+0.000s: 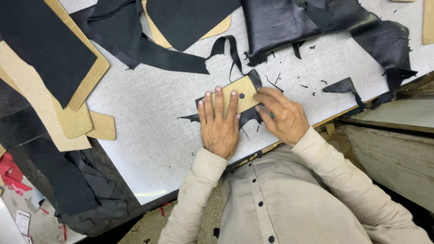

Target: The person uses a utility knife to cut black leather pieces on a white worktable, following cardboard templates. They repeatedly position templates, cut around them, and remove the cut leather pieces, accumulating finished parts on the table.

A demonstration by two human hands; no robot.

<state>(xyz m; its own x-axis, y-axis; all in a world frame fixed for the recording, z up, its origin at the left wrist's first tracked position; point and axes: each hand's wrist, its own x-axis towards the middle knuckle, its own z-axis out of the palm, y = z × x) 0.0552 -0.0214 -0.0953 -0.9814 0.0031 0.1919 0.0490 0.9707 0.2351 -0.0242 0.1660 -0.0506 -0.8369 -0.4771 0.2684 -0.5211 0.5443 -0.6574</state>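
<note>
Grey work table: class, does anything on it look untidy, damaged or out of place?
Yes. Small black leather scraps lie scattered over the grey table near the left hand pressing a cardboard template. The large leather piece has ragged, cut-out edges.

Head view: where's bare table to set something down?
Bare grey table between the tan card patterns at left and the left hand. A smaller patch, dotted with scraps, above the right hand, below the black leather hide. Crowded along the top edge and far left.
</note>
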